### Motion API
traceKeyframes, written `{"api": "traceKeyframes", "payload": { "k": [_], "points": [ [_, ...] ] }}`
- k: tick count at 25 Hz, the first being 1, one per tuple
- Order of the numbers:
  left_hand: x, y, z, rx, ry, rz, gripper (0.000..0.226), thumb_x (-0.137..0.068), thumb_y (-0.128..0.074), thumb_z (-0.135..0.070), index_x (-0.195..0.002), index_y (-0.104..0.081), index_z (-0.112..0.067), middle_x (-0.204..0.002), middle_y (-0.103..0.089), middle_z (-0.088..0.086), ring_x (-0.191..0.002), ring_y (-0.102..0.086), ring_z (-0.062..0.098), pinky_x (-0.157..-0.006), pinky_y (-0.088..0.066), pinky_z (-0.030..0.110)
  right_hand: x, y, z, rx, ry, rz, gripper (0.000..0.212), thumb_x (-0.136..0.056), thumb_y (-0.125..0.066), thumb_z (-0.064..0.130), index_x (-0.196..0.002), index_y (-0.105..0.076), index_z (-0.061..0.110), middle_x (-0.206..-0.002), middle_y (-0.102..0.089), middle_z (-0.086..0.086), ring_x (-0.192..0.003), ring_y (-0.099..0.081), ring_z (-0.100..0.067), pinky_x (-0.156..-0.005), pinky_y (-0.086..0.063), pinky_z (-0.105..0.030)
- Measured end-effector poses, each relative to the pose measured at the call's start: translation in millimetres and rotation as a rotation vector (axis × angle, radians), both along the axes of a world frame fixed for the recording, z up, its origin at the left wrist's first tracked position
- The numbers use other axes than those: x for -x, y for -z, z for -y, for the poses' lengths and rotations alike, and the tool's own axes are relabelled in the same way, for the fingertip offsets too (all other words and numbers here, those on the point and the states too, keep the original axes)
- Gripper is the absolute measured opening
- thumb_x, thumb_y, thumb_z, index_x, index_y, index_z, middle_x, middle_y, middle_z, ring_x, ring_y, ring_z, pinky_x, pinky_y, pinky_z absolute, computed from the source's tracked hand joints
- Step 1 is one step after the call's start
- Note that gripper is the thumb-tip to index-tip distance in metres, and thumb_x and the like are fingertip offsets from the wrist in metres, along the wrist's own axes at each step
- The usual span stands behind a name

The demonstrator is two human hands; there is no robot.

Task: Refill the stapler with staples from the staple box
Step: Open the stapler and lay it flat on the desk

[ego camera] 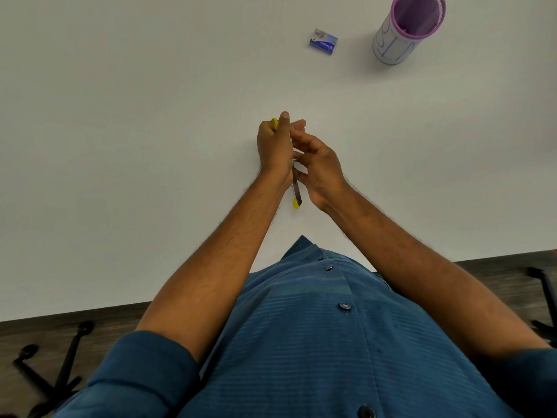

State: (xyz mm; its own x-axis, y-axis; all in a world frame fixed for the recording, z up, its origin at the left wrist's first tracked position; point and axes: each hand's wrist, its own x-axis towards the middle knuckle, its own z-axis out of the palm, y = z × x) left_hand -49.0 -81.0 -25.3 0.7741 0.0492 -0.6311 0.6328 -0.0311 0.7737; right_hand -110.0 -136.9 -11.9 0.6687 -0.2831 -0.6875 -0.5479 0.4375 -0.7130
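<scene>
A yellow stapler (297, 193) with a metal arm is held above the white table, swung open. My left hand (275, 146) grips its yellow end, which peeks out at the top of the fist. Against it from the right, my right hand (318, 167) has its fingers curled at the metal part near the hinge. Whether the right fingers pinch staples is hidden. The metal arm with a yellow tip hangs down toward me between the wrists. A small blue staple box (323, 42) lies on the table far ahead to the right, apart from both hands.
A purple-rimmed cylindrical holder (404, 31) stands at the far right of the white table (135, 116). The table's near edge runs just in front of my body. Black chair legs (57, 366) show on the dark floor at left and right.
</scene>
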Motion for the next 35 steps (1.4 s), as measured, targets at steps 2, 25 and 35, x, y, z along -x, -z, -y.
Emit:
{"api": "traceKeyframes", "payload": {
  "k": [2, 25, 35],
  "points": [
    [-2, 0, 3, -0.021, -0.028, -0.007, 0.031, -0.106, -0.049, -0.031, -0.114, -0.053, -0.002, -0.107, -0.078, 0.007, -0.096, -0.076, 0.021, -0.094, -0.060, 0.043, -1, 4, 0, -0.034, 0.024, -0.016, 0.039, -0.107, -0.037, 0.003, -0.135, -0.062, 0.014, -0.132, -0.066, -0.004, -0.122, -0.062, -0.025, -0.106, -0.051, -0.048],
    [-28, -5, 5, -0.118, -0.021, 0.025, 0.021, -0.088, -0.077, -0.019, -0.097, -0.064, -0.005, -0.097, -0.071, 0.015, -0.091, -0.070, 0.032, -0.085, -0.061, 0.043, -29, -1, 11, -0.513, 0.273, -0.100, 0.051, -0.100, -0.027, -0.012, -0.142, -0.052, 0.002, -0.114, -0.067, -0.014, -0.085, -0.066, -0.020, -0.075, -0.060, -0.028],
    [-30, -6, 8, -0.123, -0.035, 0.025, 0.026, -0.085, -0.080, -0.021, -0.098, -0.064, -0.004, -0.095, -0.069, 0.011, -0.084, -0.065, 0.022, -0.088, -0.060, 0.045, -28, -1, 10, -0.519, 0.271, -0.108, 0.046, -0.103, -0.026, -0.010, -0.140, -0.051, -0.001, -0.107, -0.067, -0.015, -0.082, -0.065, -0.021, -0.077, -0.058, -0.030]
  ]
}}
